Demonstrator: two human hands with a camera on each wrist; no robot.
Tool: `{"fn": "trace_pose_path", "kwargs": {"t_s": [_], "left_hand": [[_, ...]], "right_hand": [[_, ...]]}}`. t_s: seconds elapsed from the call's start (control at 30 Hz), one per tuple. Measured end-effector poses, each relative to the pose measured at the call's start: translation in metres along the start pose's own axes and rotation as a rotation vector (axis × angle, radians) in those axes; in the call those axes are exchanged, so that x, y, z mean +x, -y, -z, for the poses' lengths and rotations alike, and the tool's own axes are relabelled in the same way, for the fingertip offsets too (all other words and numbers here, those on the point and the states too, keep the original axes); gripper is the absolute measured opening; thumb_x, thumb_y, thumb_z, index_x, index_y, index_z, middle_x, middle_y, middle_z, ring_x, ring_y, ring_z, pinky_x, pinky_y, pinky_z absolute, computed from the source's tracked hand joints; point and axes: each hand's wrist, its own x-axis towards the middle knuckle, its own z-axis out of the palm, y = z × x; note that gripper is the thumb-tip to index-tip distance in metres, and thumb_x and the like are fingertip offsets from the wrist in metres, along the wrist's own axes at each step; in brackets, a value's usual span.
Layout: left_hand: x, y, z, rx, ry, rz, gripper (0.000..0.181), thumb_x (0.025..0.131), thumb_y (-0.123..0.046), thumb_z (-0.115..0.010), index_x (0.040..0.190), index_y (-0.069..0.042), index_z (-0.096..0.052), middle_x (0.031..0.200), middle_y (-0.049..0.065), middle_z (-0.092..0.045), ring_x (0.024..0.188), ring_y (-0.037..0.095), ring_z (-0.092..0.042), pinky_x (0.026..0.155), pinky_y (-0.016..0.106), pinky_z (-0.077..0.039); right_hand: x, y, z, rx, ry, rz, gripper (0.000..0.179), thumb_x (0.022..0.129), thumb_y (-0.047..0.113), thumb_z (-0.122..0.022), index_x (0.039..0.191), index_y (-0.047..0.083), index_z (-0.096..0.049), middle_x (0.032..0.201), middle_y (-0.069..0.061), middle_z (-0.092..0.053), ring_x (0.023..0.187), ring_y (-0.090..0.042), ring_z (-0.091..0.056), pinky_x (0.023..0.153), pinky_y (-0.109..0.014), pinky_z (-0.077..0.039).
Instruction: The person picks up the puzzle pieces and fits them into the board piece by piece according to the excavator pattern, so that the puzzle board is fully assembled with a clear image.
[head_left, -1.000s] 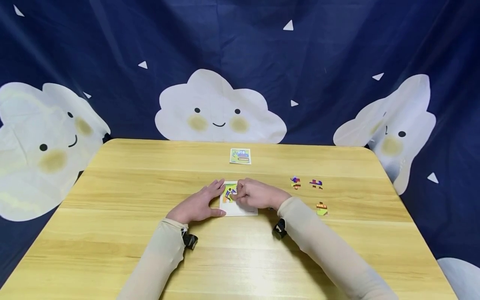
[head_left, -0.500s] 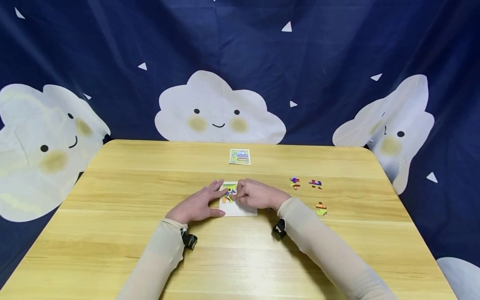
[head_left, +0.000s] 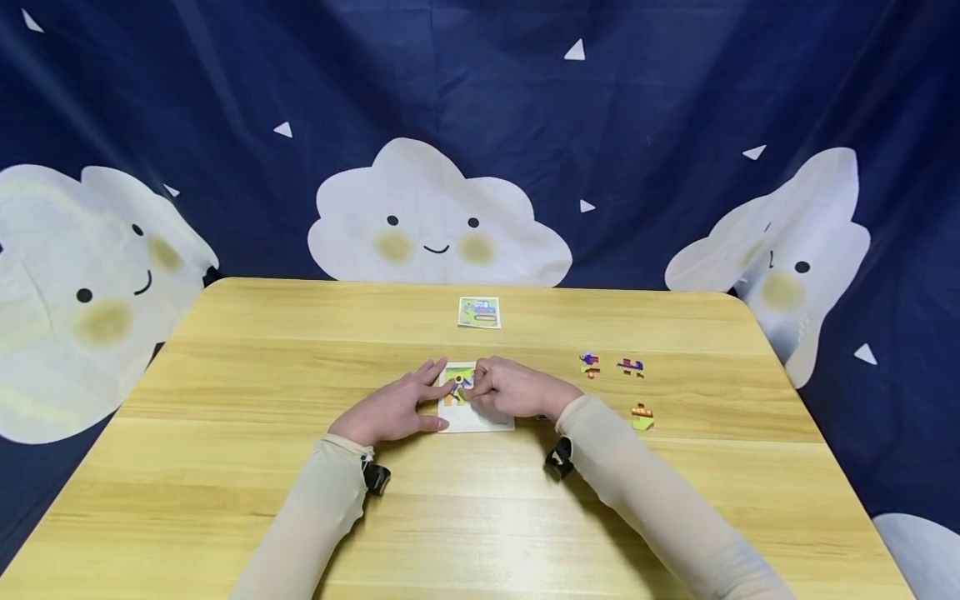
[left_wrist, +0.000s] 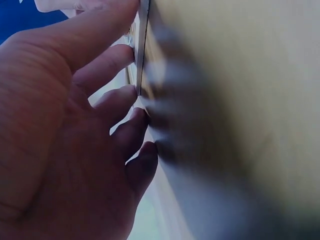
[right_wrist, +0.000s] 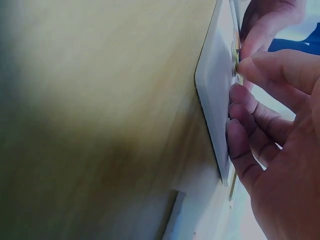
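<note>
A white puzzle board (head_left: 480,422) lies mid-table, with bright jigsaw pieces (head_left: 462,372) in its upper left part. My left hand (head_left: 393,410) rests along the board's left edge, fingers extended. Its index fingertip reaches over the pieces, while the thumb is at the lower left corner. From the right, my right hand (head_left: 521,388) comes over the board with curled fingers and pinches a small puzzle piece (right_wrist: 234,62) close to the left fingertips. In the right wrist view its other fingertips sit on the board's face. The right hand hides much of the board's right half.
A picture card (head_left: 479,312) of a digger lies behind the board. To the right are loose pieces: one blue and red (head_left: 590,363), one purple (head_left: 631,367), one orange and green (head_left: 642,417). Another piece (head_left: 542,417) shows partly beneath the right wrist.
My left index finger has shifted inward from the board's edge onto the pieces, and the left thumb has drawn slightly left. The right hand stays almost in place.
</note>
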Motion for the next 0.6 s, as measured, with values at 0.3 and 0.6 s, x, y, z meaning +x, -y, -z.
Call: {"fn": "trace_pose_path", "kwargs": {"t_s": [0.3,0.6], "left_hand": [[-0.001,0.0,0.0,0.011,0.004,0.004,0.062,0.094,-0.035,-0.067,0.148,-0.014,-0.045,0.163,0.008,-0.01,0.147,0.034,-0.01,0.115,0.054,-0.016],[-0.002,-0.001,0.001,-0.025,0.002,0.026,0.064,0.092,-0.034,-0.07,0.148,-0.015,-0.045,0.163,0.006,-0.01,0.147,0.033,-0.009,0.115,0.054,-0.016]], "right_hand": [[-0.001,-0.001,-0.001,0.031,-0.005,-0.001,0.026,0.095,0.01,-0.063,0.121,0.005,-0.07,0.091,0.005,-0.052,0.088,-0.014,-0.046,0.078,-0.029,-0.042],[-0.014,-0.004,0.008,0.121,-0.072,-0.022,0.026,0.098,0.012,-0.061,0.121,0.005,-0.07,0.097,0.005,-0.06,0.087,-0.012,-0.055,0.079,-0.029,-0.049]]}}
